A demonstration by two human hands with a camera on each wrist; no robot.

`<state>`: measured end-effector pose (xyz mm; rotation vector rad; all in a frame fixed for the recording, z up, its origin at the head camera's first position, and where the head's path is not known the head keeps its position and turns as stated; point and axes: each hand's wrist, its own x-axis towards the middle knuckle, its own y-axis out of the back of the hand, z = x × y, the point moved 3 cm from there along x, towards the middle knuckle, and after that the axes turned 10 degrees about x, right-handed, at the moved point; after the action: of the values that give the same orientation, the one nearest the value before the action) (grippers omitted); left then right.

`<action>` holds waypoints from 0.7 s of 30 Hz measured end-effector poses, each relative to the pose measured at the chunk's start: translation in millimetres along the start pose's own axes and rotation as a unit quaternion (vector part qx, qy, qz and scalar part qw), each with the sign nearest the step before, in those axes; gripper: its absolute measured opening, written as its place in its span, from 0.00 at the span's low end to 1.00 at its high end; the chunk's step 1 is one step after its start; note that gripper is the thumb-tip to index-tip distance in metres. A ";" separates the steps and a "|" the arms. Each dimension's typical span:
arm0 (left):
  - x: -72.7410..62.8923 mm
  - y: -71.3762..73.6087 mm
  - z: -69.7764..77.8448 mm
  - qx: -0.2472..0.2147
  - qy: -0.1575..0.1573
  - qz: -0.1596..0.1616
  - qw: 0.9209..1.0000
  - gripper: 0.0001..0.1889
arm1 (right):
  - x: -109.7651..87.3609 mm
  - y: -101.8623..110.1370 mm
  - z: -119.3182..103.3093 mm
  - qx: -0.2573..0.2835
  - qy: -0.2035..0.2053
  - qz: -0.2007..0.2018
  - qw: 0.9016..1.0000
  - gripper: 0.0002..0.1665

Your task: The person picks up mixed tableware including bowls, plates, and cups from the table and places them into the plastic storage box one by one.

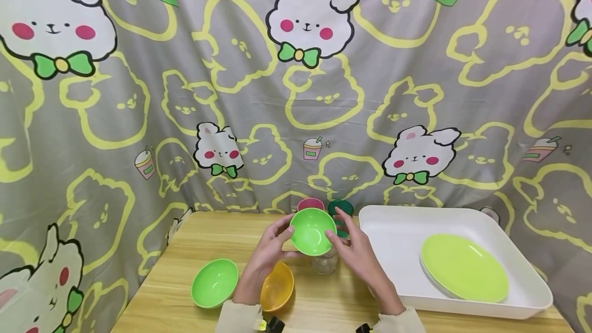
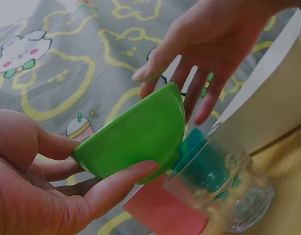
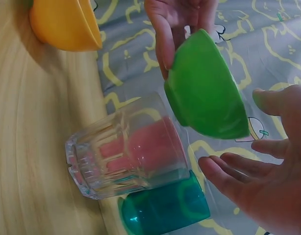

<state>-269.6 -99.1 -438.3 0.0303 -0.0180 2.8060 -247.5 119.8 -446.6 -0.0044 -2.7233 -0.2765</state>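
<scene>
A small green bowl [image 1: 313,232] is held up above the table, tilted so its inside faces the head camera. My left hand [image 1: 268,253] grips its left side; in the left wrist view the thumb [image 2: 123,183] lies along the outside near the base. On the other side, my right hand [image 1: 358,253] hovers with spread, relaxed fingers; the right wrist view shows a gap between it and the bowl [image 3: 204,88]. Below and behind the bowl stand a clear glass [image 3: 121,147], a pink cup [image 1: 311,203] and a teal cup [image 3: 165,208].
A second green bowl [image 1: 214,282] sits on the wooden table [image 1: 171,266] at left, beside an orange bowl [image 1: 277,292] partly behind my left forearm. At right, a white tray [image 1: 393,256] holds stacked plates with a yellow-green one [image 1: 464,269] on top. A patterned curtain [image 1: 324,102] hangs behind.
</scene>
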 end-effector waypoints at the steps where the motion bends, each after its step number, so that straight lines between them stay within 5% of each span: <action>1: 0.1 -1.7 -0.8 0.000 -0.002 -0.001 1.000 0.25 | -0.1 -0.8 0.4 0.002 -0.004 -0.001 1.000 0.38; 8: 1.1 -10.1 -5.7 -0.001 0.001 -0.007 1.000 0.25 | -2.5 -5.1 5.6 0.019 -0.026 -0.013 0.999 0.33; 21: 3.4 -17.7 -2.0 0.008 -0.010 -0.030 0.999 0.23 | 0.0 2.7 4.3 -0.033 -0.029 -0.003 0.999 0.26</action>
<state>-267.1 -81.2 -440.1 0.0609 0.0005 2.7463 -249.1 123.3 -449.9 -0.0221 -2.7712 -0.3745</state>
